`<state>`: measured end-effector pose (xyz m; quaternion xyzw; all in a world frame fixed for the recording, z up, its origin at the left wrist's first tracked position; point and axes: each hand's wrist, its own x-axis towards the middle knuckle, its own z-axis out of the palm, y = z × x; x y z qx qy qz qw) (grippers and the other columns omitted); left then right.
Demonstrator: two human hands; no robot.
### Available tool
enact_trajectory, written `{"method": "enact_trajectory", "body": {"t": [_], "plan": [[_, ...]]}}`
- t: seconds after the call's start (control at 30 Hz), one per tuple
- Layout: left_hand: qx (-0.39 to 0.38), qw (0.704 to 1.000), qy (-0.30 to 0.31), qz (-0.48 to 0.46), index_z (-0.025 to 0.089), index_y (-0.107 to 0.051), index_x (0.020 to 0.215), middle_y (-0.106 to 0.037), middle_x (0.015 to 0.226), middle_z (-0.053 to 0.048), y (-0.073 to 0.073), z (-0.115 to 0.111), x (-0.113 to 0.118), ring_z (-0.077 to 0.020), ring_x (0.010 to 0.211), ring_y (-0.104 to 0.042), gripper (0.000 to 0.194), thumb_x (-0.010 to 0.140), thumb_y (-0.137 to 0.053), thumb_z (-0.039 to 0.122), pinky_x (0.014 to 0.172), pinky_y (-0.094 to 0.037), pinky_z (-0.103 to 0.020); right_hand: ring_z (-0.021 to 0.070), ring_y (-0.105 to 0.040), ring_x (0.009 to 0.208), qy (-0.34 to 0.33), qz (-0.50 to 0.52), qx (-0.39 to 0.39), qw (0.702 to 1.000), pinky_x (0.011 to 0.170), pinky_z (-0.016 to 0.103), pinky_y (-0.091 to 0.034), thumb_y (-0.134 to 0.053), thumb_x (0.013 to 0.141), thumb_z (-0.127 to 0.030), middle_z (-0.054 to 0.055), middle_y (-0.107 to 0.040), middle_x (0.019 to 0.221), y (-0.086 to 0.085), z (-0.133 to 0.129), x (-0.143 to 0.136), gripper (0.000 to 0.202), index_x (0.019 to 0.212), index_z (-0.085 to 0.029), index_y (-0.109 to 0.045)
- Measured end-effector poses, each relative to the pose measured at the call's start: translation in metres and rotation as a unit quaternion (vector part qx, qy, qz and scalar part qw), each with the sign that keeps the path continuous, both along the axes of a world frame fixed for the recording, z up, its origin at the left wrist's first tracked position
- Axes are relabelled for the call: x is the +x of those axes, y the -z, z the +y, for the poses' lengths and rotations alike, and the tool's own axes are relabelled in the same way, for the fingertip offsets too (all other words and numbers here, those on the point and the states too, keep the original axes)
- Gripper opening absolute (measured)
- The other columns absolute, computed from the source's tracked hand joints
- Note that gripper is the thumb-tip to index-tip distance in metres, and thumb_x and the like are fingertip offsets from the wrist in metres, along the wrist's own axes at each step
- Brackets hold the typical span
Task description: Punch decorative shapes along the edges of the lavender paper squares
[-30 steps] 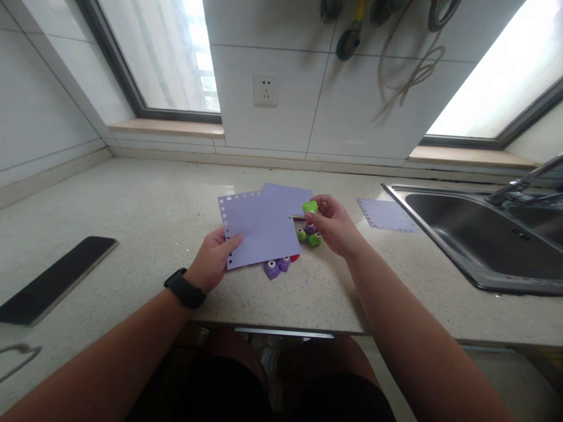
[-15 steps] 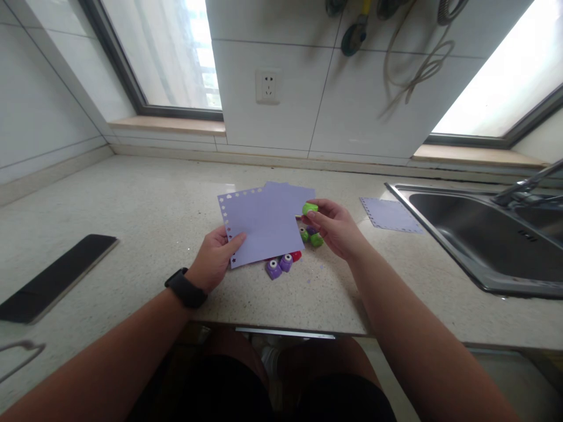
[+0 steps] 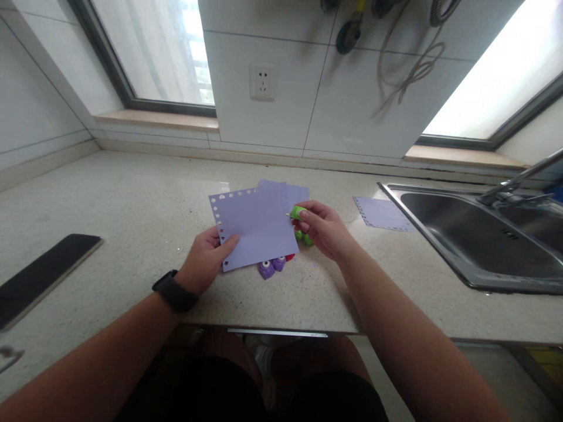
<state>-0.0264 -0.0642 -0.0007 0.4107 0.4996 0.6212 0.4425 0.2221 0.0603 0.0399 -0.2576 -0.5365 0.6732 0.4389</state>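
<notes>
My left hand (image 3: 209, 255) grips a sheet of purple paper (image 3: 257, 225) by its left edge, thumb on top. Small shapes are punched along the sheet's left and top edges. Between the thumb and fingers of my right hand (image 3: 319, 225) is a green craft punch (image 3: 298, 212), right at the sheet's right edge; I cannot tell whether the paper sits in its slot. Below the sheet, partly covered, lie purple craft punches (image 3: 266, 269), a red one (image 3: 290, 257) and green ones (image 3: 308, 240). More purple paper (image 3: 301, 192) lies behind the held sheet.
Another punched purple sheet (image 3: 382, 213) lies on the counter (image 3: 145, 193) beside the steel sink (image 3: 444, 234). A long dark flat object (image 3: 48, 275) rests at the left. A socket (image 3: 263, 82) and a hanging cord (image 3: 413, 76) are on the tiled wall.
My right hand has brought the green craft punch left to the sheet's right edge. The held sheet has tilted slightly. The whole view has shifted a little.
</notes>
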Motion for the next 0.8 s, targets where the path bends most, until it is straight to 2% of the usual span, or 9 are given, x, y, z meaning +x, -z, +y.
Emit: {"method": "enact_trajectory", "body": {"t": [0.3, 0.53, 0.8], "plan": [[0.003, 1.0, 0.006, 0.004, 0.016, -0.078, 0.113, -0.081, 0.101, -0.011, -0.0012, 0.0, 0.0005, -0.0293, 0.095, -0.076, 0.048, 0.077, -0.088, 0.046, 0.088, -0.061, -0.042, 0.0104, -0.063, 0.066, -0.015, 0.016, -0.003, 1.0, 0.069, 0.028, -0.057, -0.094, 0.073, -0.037, 0.001, -0.073, 0.083, -0.0012, -0.0012, 0.0007, 0.032, 0.093, -0.021, -0.075], [0.003, 1.0, 0.0, 0.003, 0.015, -0.078, 0.114, -0.081, 0.102, -0.012, 0.0007, 0.0003, -0.0003, -0.0294, 0.094, -0.077, 0.049, 0.077, -0.088, 0.046, 0.088, -0.061, -0.043, 0.0121, -0.066, 0.071, -0.009, 0.015, -0.009, 1.0, 0.068, 0.027, -0.056, -0.094, 0.071, -0.039, 0.001, -0.073, 0.085, -0.0023, -0.0016, 0.001, 0.033, 0.09, -0.021, -0.074], [0.005, 1.0, 0.009, 0.0, 0.016, -0.078, 0.115, -0.081, 0.104, -0.011, 0.0015, 0.0009, -0.0011, -0.0294, 0.098, -0.076, 0.047, 0.079, -0.087, 0.044, 0.09, -0.061, -0.042, 0.0106, -0.062, 0.067, -0.011, 0.004, 0.0, 1.0, 0.067, 0.028, -0.054, -0.093, 0.072, -0.04, 0.0, -0.071, 0.082, -0.0027, -0.0019, 0.0013, 0.034, 0.093, -0.021, -0.073]]}}
